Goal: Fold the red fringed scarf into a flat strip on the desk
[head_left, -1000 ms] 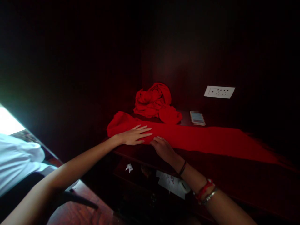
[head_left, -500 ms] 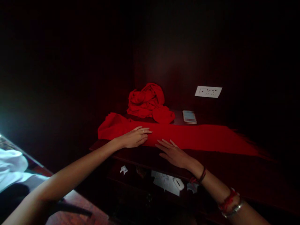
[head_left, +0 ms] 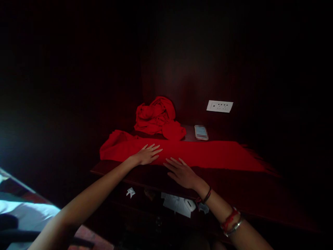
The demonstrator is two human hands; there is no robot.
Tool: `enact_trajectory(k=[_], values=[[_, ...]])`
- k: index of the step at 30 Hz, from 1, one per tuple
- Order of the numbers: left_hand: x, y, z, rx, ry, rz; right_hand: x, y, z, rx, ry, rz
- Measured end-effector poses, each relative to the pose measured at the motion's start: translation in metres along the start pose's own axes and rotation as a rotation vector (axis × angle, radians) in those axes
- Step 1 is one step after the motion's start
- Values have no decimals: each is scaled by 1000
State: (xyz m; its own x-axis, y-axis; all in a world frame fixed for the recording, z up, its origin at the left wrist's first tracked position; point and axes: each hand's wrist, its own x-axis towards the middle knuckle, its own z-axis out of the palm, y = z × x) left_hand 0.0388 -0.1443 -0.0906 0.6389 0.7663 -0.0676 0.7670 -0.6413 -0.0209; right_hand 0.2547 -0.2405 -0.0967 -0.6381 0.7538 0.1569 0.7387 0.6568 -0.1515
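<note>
A long red cloth (head_left: 205, 152) lies in a flat strip along the dark wooden tabletop (head_left: 221, 187), bunched up at its left end. My left hand (head_left: 148, 155) rests palm down on the cloth, fingers spread. Just to its right, my right hand (head_left: 183, 172) lies flat with its fingers stretched out over the cloth's near edge. Neither hand grips anything. Behind the strip sits a crumpled heap of red cloth (head_left: 156, 114) with a rounded bundle at its front.
On the back wall is a white socket panel (head_left: 220, 106). A small blurred pale-blue item (head_left: 201, 132) lies behind the cloth. An open shelf below the tabletop holds papers (head_left: 177, 205), a white oval object (head_left: 189, 205) and a white scrap (head_left: 130, 192).
The whole view has shifted, so the scene sits further left. My left hand's fingers have spread wider on the cloth. My right hand stays flat near the cloth's edge.
</note>
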Motion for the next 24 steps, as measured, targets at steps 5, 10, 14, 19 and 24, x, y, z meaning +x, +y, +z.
enact_trajectory(k=[5,10,14,19,24], values=[[17,22,3,-4,235,-35,0,5,-8,-12,183,82],[23,29,9,-11,103,-11,-11,24,-11,-20,44,408],[20,25,8,22,104,6,-27,36,-12,-29,-85,478],[22,25,9,13,79,7,-38,39,-14,-56,-2,520],[28,19,4,-18,14,32,-27,25,-15,-123,173,258]])
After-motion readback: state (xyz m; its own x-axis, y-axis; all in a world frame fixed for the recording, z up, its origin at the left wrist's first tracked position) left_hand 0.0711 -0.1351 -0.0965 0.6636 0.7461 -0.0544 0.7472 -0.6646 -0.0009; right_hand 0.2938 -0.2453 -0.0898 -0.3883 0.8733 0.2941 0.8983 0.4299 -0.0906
